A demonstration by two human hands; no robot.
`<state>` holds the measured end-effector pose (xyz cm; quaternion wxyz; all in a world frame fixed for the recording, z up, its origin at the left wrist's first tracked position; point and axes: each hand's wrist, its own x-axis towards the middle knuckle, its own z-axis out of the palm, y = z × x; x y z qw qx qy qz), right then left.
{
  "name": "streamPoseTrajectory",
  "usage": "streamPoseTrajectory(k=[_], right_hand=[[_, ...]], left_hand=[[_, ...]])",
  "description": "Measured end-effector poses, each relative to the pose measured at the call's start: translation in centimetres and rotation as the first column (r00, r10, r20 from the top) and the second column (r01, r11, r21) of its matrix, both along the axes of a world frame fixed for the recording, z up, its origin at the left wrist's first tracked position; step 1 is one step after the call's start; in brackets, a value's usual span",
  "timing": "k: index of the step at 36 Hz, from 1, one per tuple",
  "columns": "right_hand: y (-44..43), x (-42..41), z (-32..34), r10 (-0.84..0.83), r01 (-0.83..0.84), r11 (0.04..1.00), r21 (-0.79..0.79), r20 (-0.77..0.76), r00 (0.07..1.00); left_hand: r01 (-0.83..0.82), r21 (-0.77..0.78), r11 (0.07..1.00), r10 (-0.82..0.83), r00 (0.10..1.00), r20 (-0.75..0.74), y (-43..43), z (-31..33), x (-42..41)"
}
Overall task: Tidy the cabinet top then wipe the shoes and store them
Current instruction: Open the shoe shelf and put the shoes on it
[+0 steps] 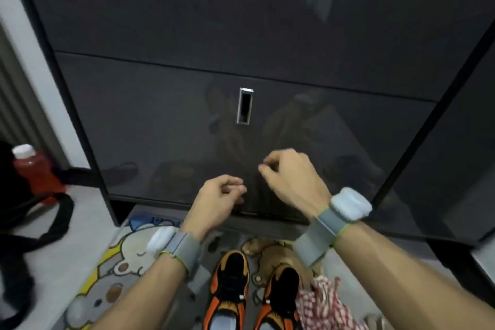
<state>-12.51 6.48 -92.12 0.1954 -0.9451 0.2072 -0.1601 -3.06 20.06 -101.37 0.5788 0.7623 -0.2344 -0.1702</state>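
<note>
- Shoes (230, 289), orange and black, side by side on the mat (107, 276), toes toward the cabinet (160, 115); checked cloth (318, 303) bunched against the right one
- left hand (218, 197) and right hand (290, 177) both curled, nothing in them that I can see; they're in front of the lower panel, below the handle (245, 106)
- my worry: if that panel tips out it could clip the shoes, they're parked close; cloth isn't in either hand, so wiping isn't set up
- bottle (34, 171) off left by a black strap (53, 220); snag the strap and it might topple
- writing: none readable; mat is just cartoon animals; cabinet top out of view
</note>
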Motion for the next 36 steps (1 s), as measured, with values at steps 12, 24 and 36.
streamPoseTrajectory(k=[12, 24, 36], right_hand=[[2.7, 5.9, 10.3, -0.079, 0.127, 0.957, -0.261, 0.190, 0.979], [2.7, 5.4, 10.5, -0.013, 0.018, 0.912, -0.410, 0.016, 1.000], [3.1, 5.6, 10.7, -0.010, 0.001, 0.908, -0.418, -0.018, 1.000]], left_hand=[[0.013, -0.191, 0.982, -0.034, 0.994, -0.107, -0.9, 11.7, 2.1], [-0.086, -0.241, 0.967, 0.014, 0.958, -0.288, -1.9, 12.2, 1.7], [-0.182, -0.326, 0.928, 0.080, 0.949, -0.305, -1.9, 11.6, 1.3]])
